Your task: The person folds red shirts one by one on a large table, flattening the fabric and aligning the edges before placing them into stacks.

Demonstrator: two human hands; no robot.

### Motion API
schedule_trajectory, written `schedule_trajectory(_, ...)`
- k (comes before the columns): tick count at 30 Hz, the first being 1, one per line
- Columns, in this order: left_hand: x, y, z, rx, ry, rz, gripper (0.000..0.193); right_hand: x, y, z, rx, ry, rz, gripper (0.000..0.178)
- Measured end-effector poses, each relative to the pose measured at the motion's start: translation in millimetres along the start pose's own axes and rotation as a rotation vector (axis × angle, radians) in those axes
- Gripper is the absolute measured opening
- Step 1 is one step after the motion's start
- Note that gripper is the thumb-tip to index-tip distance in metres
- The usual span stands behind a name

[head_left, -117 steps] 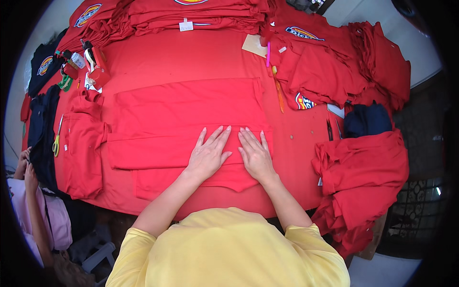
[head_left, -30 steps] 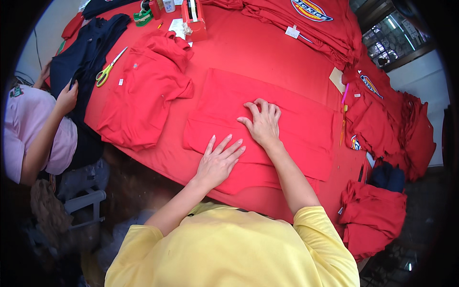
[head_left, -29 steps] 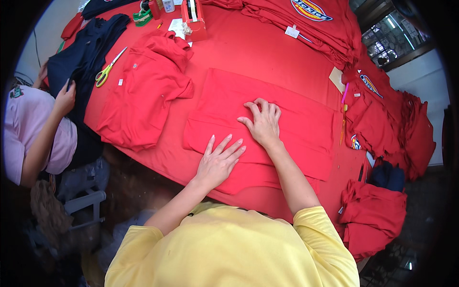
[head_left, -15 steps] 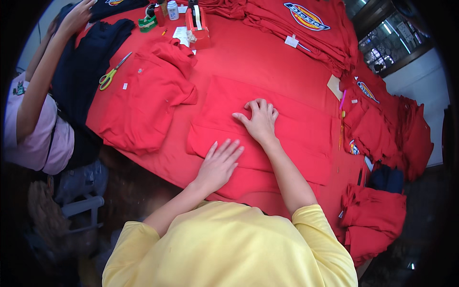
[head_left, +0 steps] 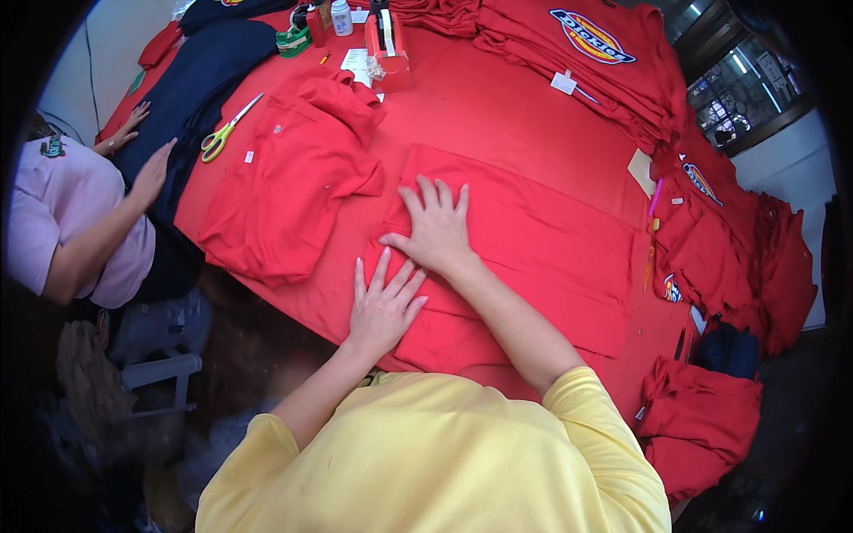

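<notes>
From left to right, I view remotely: scissors (head_left: 226,131); a rumpled red garment (head_left: 289,182); the left hand (head_left: 380,315), fingers spread; the right hand (head_left: 440,235), splayed wider, on the left end of a folded red garment (head_left: 546,258) lying on the table (head_left: 462,102).

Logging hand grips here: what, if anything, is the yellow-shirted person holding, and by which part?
Nothing appears held: the left hand and right hand lie open at the folded red garment's left end.
</notes>
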State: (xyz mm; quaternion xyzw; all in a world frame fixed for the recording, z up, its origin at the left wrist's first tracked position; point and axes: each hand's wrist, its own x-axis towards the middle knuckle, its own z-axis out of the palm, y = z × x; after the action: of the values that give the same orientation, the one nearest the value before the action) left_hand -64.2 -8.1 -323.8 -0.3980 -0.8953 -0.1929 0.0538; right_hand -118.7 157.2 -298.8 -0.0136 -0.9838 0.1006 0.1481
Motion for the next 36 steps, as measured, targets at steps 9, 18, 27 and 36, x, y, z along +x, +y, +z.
schedule_trajectory(9,9,-18,-18,-0.216,0.096,-0.088,0.041,-3,74,-30,0.485,0.08,0.148,0.02)
schedule_trajectory(18,63,-74,-18,-0.287,0.155,-0.046,0.035,-110,99,-61,0.395,0.066,0.342,0.01)
schedule_trajectory(27,63,-77,-15,-0.336,0.196,-0.03,0.033,-120,99,-51,0.271,0.308,0.227,0.011)
schedule_trajectory(36,67,-79,-23,-0.31,0.055,-0.036,0.038,-126,97,-56,0.362,0.34,0.247,0.009)
